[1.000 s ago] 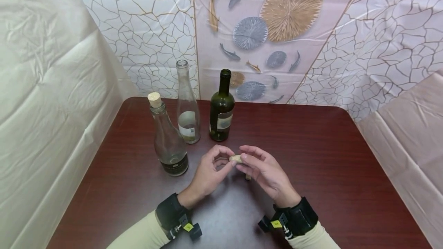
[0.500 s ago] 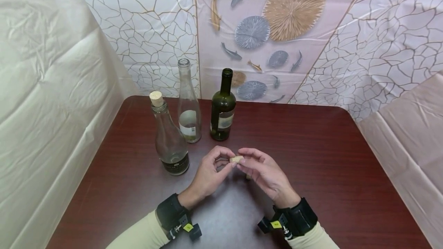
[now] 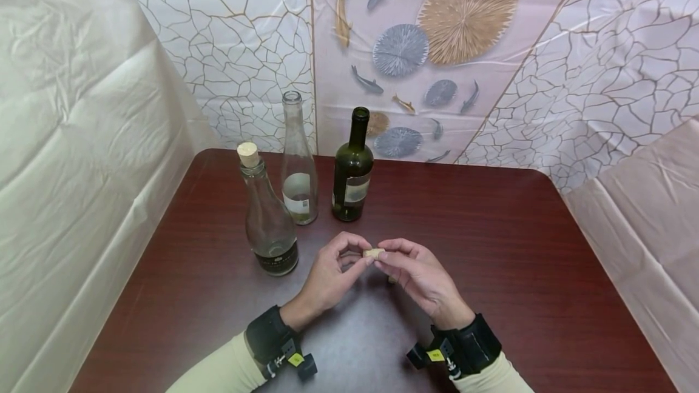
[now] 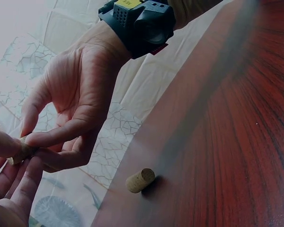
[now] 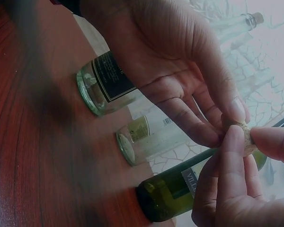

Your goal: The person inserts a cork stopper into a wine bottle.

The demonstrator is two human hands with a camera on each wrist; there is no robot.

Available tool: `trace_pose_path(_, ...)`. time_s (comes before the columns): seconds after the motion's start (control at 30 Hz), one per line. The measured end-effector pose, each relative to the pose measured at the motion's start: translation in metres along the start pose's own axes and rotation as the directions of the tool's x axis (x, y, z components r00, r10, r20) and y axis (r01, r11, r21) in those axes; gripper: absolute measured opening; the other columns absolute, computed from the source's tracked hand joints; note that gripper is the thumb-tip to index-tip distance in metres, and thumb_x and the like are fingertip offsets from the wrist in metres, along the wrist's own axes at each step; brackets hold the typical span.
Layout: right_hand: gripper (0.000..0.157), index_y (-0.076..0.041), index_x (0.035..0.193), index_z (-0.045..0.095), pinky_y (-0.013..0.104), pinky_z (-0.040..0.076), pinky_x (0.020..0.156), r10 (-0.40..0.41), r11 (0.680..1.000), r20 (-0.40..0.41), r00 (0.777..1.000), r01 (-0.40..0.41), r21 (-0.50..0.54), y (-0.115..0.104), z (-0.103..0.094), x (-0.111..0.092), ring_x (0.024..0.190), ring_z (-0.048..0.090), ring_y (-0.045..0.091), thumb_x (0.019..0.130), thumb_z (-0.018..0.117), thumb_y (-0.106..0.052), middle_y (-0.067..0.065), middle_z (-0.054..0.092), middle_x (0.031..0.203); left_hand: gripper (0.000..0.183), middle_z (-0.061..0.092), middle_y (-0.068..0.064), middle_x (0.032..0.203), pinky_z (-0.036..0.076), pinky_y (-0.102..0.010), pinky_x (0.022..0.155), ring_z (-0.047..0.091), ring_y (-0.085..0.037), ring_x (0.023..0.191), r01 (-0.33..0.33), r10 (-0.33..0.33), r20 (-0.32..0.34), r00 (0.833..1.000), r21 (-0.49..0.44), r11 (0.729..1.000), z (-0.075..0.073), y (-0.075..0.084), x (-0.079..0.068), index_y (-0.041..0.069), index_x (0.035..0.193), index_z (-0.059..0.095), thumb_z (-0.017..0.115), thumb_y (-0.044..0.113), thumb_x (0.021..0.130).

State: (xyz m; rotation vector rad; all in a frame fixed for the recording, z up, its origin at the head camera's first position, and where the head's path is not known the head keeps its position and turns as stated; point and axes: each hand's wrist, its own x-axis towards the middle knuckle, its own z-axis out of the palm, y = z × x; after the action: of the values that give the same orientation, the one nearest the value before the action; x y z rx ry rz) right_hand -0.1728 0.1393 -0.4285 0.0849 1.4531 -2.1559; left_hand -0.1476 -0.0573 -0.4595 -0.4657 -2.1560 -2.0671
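A cork (image 3: 374, 253) is pinched between both hands above the middle of the table. My left hand (image 3: 335, 268) holds its left end by thumb and fingertips. From the other side, my right hand (image 3: 426, 278) grips it with thumb and fingers, partly covering that end. The left wrist view shows the held cork (image 4: 20, 155) between the two sets of fingertips. A second cork (image 4: 140, 180) stands on the table below the right hand; the head view shows only a bit of it. Text or marks on the held cork cannot be read.
A clear bottle (image 3: 270, 229) with a cork stopper (image 3: 248, 154) in its mouth stands left of the hands. Behind are an uncorked clear bottle (image 3: 298, 187) and an uncorked green bottle (image 3: 352, 181). Patterned cloth (image 3: 229, 47) hangs beyond the table (image 3: 519, 247).
The right index finger has come in closer to the held cork, and the cork has turned slightly. The view has shifted a little; the bottles stand where they stood.
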Motion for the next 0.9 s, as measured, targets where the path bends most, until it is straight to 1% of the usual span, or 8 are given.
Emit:
trace_pose_path(0.13, 0.012, -0.009, 0.106, 0.072, 0.024, 0.06, 0.092, -0.005, 1.0, -0.009, 1.0, 0.005, -0.008, 0.0, -0.001, -0.001, 0.1, 0.074, 0.012, 0.097, 0.069, -0.001, 0.002, 0.076, 0.106, 0.02, 0.067, -0.016, 0.117, 0.062, -0.032, 0.092, 0.068, -0.013, 0.108, -0.021, 0.021, 0.027, 0.999, 0.015, 1.0, -0.002, 0.001, 0.003, 0.001, 0.113, 0.066, 0.072, -0.001, 0.094)
trace_pose_path(0.23, 0.013, -0.009, 0.107, 0.072, 0.024, 0.06, 0.092, -0.009, 1.0, -0.021, 1.0, 0.009, -0.008, -0.002, -0.003, -0.003, 0.1, 0.074, 0.012, 0.097, 0.07, -0.001, 0.002, 0.075, 0.106, 0.022, 0.068, -0.017, 0.114, 0.062, -0.03, 0.093, 0.07, -0.017, 0.105, -0.064, 0.062, 0.038, 0.997, 0.038, 0.997, -0.005, 0.004, 0.009, 0.001, 0.113, 0.066, 0.074, -0.002, 0.093)
trace_pose_path(0.3, 0.013, -0.011, 0.106, 0.072, 0.024, 0.06, 0.092, -0.014, 1.0, -0.031, 0.999, 0.014, -0.002, -0.004, -0.004, -0.005, 0.1, 0.074, 0.011, 0.098, 0.069, -0.001, 0.001, 0.075, 0.105, 0.023, 0.069, -0.017, 0.112, 0.061, -0.03, 0.093, 0.071, -0.019, 0.103, -0.101, 0.099, 0.024, 0.995, 0.061, 0.993, -0.008, 0.009, 0.016, 0.001, 0.112, 0.066, 0.075, -0.003, 0.092)
trace_pose_path(0.43, 0.014, -0.013, 0.104, 0.073, 0.024, 0.06, 0.093, -0.027, 1.0, -0.049, 0.998, 0.027, 0.004, -0.007, -0.008, -0.008, 0.101, 0.074, 0.011, 0.099, 0.067, -0.001, 0.0, 0.074, 0.105, 0.025, 0.068, -0.014, 0.112, 0.061, -0.031, 0.094, 0.071, -0.027, 0.103, -0.185, 0.192, -0.057, 0.98, 0.105, 0.977, -0.014, 0.026, 0.036, 0.001, 0.111, 0.066, 0.078, -0.001, 0.09)
trace_pose_path(0.5, 0.015, -0.013, 0.104, 0.073, 0.025, 0.06, 0.094, -0.03, 1.0, -0.045, 0.999, 0.03, -0.002, -0.009, -0.009, -0.01, 0.102, 0.074, 0.01, 0.1, 0.066, -0.001, -0.001, 0.074, 0.104, 0.025, 0.067, -0.013, 0.112, 0.061, -0.032, 0.094, 0.07, -0.03, 0.103, -0.223, 0.238, -0.109, 0.965, 0.137, 0.965, -0.016, 0.035, 0.047, 0.0, 0.112, 0.066, 0.078, 0.001, 0.09)
trace_pose_path(0.57, 0.014, -0.014, 0.105, 0.073, 0.025, 0.06, 0.094, -0.028, 1.0, -0.044, 0.999, 0.028, -0.012, -0.01, -0.01, -0.012, 0.101, 0.074, 0.01, 0.099, 0.067, -0.002, -0.001, 0.074, 0.104, 0.025, 0.065, -0.012, 0.114, 0.061, -0.033, 0.095, 0.07, -0.03, 0.103, -0.24, 0.267, -0.157, 0.951, 0.174, 0.955, -0.018, 0.043, 0.058, -0.001, 0.113, 0.065, 0.078, 0.004, 0.092)
trace_pose_path(0.73, 0.014, -0.013, 0.106, 0.074, 0.024, 0.06, 0.092, -0.015, 0.999, -0.044, 0.999, 0.013, -0.036, -0.01, -0.011, -0.016, 0.099, 0.074, 0.011, 0.098, 0.07, -0.003, 0.0, 0.074, 0.106, 0.029, 0.062, -0.014, 0.116, 0.059, -0.034, 0.099, 0.068, -0.026, 0.106, -0.234, 0.287, -0.255, 0.923, 0.219, 0.947, -0.018, 0.054, 0.08, -0.002, 0.117, 0.064, 0.077, 0.007, 0.093)
trace_pose_path(0.9, 0.015, -0.012, 0.107, 0.075, 0.024, 0.06, 0.092, -0.014, 0.999, -0.047, 0.999, 0.012, -0.039, -0.01, -0.012, -0.02, 0.099, 0.074, 0.012, 0.097, 0.07, -0.002, 0.001, 0.074, 0.107, 0.037, 0.059, -0.018, 0.124, 0.055, -0.039, 0.105, 0.064, -0.032, 0.114, -0.222, 0.276, -0.344, 0.897, 0.189, 0.957, -0.018, 0.062, 0.103, -0.002, 0.126, 0.059, 0.076, 0.007, 0.094)
